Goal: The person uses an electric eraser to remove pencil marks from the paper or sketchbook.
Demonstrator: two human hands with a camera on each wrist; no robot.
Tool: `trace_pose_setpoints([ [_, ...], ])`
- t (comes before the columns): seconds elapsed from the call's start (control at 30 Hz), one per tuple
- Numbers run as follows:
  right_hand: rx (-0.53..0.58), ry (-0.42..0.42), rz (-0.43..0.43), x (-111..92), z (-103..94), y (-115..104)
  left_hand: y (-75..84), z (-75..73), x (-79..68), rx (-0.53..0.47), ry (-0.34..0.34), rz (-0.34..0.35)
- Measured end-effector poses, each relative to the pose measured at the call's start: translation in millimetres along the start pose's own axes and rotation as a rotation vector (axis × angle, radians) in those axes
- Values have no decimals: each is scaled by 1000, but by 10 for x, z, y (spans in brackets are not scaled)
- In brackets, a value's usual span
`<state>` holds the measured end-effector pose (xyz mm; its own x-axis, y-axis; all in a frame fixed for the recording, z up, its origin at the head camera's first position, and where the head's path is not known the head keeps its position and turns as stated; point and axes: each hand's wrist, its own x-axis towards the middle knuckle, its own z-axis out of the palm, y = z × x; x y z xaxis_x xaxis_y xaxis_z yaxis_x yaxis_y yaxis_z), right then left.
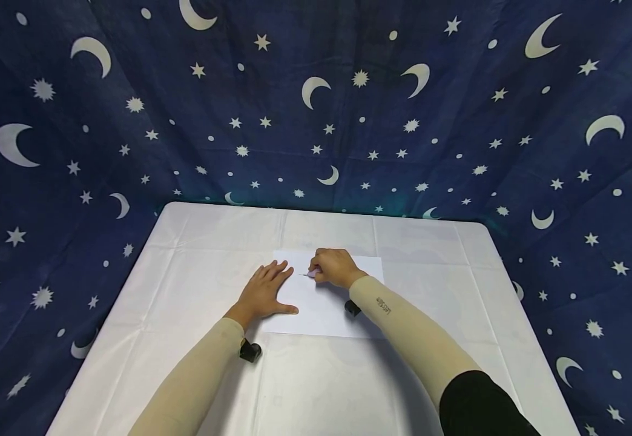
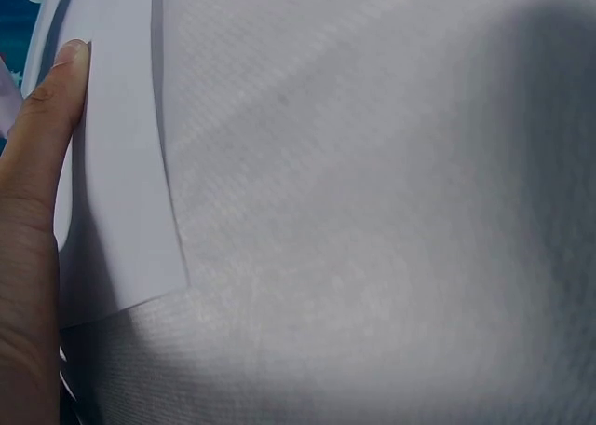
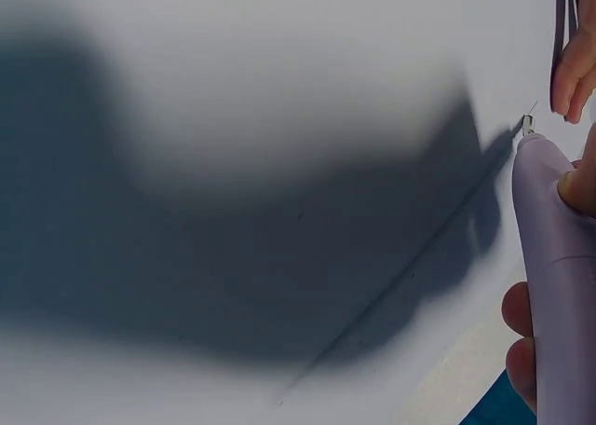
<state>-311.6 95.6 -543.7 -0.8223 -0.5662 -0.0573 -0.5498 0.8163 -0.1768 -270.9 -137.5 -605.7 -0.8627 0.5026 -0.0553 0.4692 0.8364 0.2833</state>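
Note:
On a white sheet of paper (image 1: 327, 318), my left hand (image 1: 264, 293) lies with fingers spread over its left part. Its thumb (image 2: 47, 136) stretches along the sheet in the left wrist view. My right hand (image 1: 336, 267) grips a lavender pen-shaped tool (image 3: 563, 267) with a small metal tip, which points at the paper near the left fingertips. A thin dark line (image 3: 372, 304) runs across the paper to that tip in the right wrist view. Most of the right palm is hidden in that view.
The paper lies on a table with a wrinkled white cover (image 1: 185, 339). A dark blue curtain (image 1: 278, 79) with moons and stars surrounds the back and sides. Black devices (image 1: 250, 350) sit at both wrists, and hand shadows fall across the sheet.

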Motion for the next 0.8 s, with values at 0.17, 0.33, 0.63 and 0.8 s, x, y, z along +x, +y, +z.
trace_pose_setpoints([
  [0.17,-4,-1,-6,8,-10,-11,-2,16,15,12,-10,-1],
  [0.33,-27,-5,15,-15,-23,31,-34,41,30,36,-3,-3],
  [0.63,-29,-6,4,-5,11,76,-36,35,30,27,1,-3],
  [0.8,-32,7,-8,26,53,55,-17,46,35,24,-7,-8],
])
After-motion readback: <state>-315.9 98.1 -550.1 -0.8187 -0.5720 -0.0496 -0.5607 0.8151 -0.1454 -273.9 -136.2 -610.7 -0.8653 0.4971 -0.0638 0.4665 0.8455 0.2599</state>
